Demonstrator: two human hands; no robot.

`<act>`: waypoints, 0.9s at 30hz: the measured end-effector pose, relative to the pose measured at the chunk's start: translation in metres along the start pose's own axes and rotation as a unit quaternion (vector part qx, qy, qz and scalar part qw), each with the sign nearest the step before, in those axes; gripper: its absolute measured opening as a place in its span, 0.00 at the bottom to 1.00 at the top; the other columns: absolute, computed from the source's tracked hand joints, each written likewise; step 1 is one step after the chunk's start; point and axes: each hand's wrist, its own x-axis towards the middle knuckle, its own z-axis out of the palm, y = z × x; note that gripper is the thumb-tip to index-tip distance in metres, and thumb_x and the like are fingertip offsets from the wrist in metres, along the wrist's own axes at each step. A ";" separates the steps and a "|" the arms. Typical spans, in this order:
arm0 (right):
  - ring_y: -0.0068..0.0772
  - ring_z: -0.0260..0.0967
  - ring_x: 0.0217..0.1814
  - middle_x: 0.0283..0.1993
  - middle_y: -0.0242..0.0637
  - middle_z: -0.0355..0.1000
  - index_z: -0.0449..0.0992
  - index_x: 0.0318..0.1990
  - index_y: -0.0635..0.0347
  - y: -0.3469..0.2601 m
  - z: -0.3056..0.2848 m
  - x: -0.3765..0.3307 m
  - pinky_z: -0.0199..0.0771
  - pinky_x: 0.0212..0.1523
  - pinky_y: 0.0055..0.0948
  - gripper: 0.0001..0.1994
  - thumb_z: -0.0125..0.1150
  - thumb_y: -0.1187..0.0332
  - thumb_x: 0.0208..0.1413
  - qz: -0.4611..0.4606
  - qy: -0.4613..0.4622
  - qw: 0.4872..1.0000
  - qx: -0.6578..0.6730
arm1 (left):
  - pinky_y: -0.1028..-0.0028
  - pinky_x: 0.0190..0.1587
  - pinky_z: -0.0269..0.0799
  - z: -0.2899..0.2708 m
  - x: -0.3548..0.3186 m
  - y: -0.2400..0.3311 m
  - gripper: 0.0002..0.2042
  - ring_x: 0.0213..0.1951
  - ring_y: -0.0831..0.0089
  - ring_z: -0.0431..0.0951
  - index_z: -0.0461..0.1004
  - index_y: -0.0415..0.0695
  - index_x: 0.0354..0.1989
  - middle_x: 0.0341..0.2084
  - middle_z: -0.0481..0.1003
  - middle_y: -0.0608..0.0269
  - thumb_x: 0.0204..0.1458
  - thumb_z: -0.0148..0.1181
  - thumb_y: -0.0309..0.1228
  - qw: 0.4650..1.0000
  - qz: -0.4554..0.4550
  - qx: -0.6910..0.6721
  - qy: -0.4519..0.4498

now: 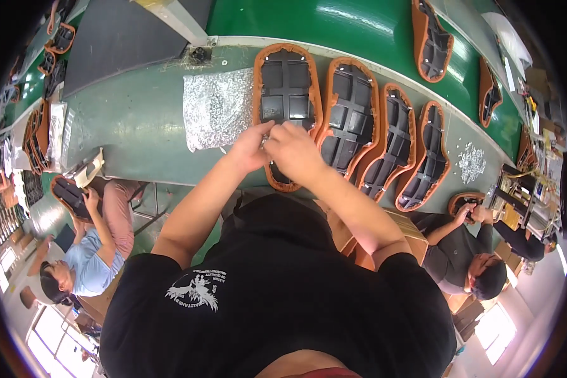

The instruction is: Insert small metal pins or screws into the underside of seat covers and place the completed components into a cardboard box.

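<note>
Here we pinch a small metal part with both hands, left (251, 146) and right (291, 150), over a seat (286, 88) on the table (138, 126).

Bright even light, fisheye bending, dark rim.

A heap of silver screws (217, 107) lies on the green bench (138, 126).

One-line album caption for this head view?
Both hands work at an upturned black, orange-rimmed saddle beside shiny metal fasteners.
</note>
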 end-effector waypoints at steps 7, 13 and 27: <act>0.46 0.77 0.37 0.34 0.41 0.76 0.78 0.39 0.58 0.064 -0.024 0.063 0.77 0.38 0.40 0.05 0.65 0.71 0.55 0.108 0.006 0.983 0.150 | 0.67 0.47 0.79 0.025 0.002 0.030 0.13 0.47 0.69 0.76 0.73 0.35 0.51 0.42 0.74 0.59 0.68 0.49 0.32 0.998 0.029 0.018 0.047; 0.40 0.81 0.41 0.39 0.43 0.81 0.79 0.44 0.62 0.159 0.020 0.128 0.80 0.45 0.33 0.10 0.67 0.73 0.55 0.231 -0.015 0.958 0.172 | 0.71 0.44 0.78 0.011 0.001 0.041 0.13 0.37 0.74 0.76 0.77 0.37 0.52 0.33 0.75 0.66 0.64 0.56 0.32 0.993 0.035 0.108 0.012; 0.46 0.76 0.44 0.40 0.39 0.76 0.80 0.36 0.56 0.203 0.068 0.198 0.78 0.45 0.42 0.04 0.61 0.70 0.57 -0.100 -0.119 0.982 -0.110 | 0.73 0.37 0.77 -0.018 0.001 0.015 0.12 0.33 0.78 0.74 0.79 0.37 0.48 0.31 0.74 0.67 0.64 0.58 0.32 0.997 0.011 0.070 0.029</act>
